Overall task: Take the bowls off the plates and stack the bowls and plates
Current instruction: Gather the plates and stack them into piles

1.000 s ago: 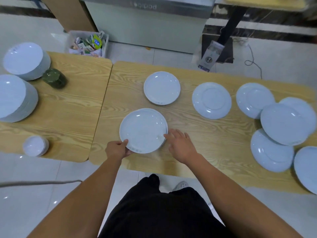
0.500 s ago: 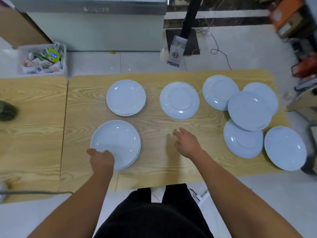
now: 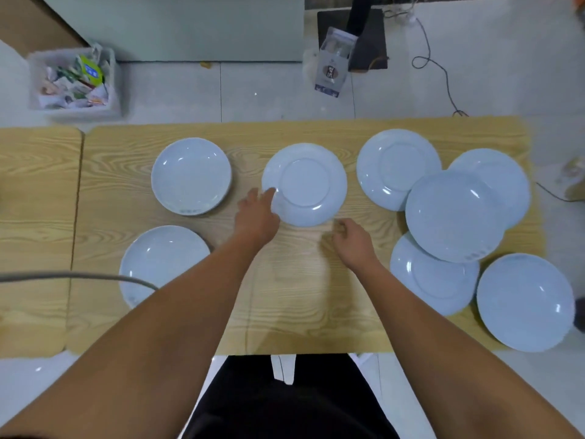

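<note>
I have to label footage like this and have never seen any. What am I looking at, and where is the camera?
There is no machine here: a person works with two bare hands. The single current picture comes from a camera worn on the head, looking down at a wooden table. White plates lie on it: a small stack at the far left, a nearer plate partly behind the forearm, an upside-down plate in the middle, and a cluster of five on the right. The left hand touches the upside-down plate's rim. The right hand, fingers curled, holds nothing.
</note>
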